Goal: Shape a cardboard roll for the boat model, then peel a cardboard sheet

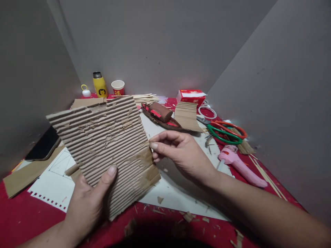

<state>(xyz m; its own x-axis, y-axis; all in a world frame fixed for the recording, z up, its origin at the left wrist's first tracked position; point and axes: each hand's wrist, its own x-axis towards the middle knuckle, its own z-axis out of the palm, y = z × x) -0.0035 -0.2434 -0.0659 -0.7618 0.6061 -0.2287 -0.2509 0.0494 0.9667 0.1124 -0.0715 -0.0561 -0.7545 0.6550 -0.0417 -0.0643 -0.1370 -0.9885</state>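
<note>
A sheet of corrugated cardboard, its ridges bare and torn in places, is tilted up in front of me. My left hand grips its lower left part, thumb across the ridges and the other fingers hidden behind. At the right edge, my right hand pinches the cardboard between thumb and forefinger. A smooth patch of brown paper still covers the ridges at the lower right corner. Behind the right hand, a brown model boat with red pieces rests on the white board.
Green- and orange-handled scissors and a pink glue gun lie at right. A curved cardboard piece, red box, wooden sticks, paper cup and yellow bottle are behind. A phone lies left.
</note>
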